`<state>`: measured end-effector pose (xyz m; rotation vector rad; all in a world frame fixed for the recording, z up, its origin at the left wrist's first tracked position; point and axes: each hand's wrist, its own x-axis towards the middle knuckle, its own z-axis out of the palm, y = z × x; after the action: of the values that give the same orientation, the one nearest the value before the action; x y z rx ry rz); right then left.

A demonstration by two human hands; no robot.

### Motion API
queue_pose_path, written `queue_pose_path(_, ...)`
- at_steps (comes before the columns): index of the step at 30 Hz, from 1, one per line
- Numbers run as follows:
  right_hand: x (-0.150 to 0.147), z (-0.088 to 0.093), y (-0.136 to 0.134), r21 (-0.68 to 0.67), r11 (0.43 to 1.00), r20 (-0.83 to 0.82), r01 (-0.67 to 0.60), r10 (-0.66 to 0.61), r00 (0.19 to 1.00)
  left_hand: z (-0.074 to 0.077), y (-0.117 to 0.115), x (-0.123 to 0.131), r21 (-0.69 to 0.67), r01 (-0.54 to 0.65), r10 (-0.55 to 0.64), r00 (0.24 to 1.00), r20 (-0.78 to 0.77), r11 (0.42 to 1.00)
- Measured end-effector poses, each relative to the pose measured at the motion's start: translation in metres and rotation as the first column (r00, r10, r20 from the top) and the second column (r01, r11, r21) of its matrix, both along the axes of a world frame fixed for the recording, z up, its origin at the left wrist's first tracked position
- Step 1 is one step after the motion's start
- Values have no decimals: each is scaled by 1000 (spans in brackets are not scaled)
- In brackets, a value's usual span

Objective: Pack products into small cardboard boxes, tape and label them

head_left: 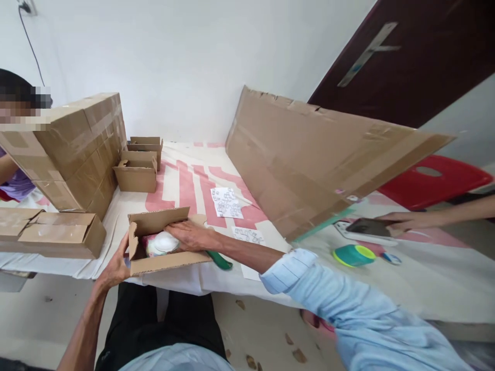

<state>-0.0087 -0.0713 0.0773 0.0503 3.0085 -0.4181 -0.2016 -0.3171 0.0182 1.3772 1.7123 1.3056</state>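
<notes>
my left hand (116, 268) grips the open carton (166, 264) on the near side of the table (178, 153); my right hand (190, 235) reaches inside, grasp hidden; i'd brace firmly, pressing the enclosed white item (165, 243) lightly

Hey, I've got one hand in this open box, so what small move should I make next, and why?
I'd probably ease your right hand out of the open box: the white item already lies between its sides, and your left hand is at the left end to steady it.
</notes>
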Motion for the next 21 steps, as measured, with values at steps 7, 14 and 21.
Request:
queue_pose_path(7,8,42,-8,-118,993,-181,8,-30,983,-1,3,8,-11,-60,60,998,-28,998)
queue_pose_path(14,45,108,13,-482,866,-327,129,-315,891,15,-15,-14,-26,-87,82,988,-134,996)
queue_pose_path(21,29,110,19,-824,565,-235,38,-402,885,111,15,-5,209,-13,66,966,-250,978)
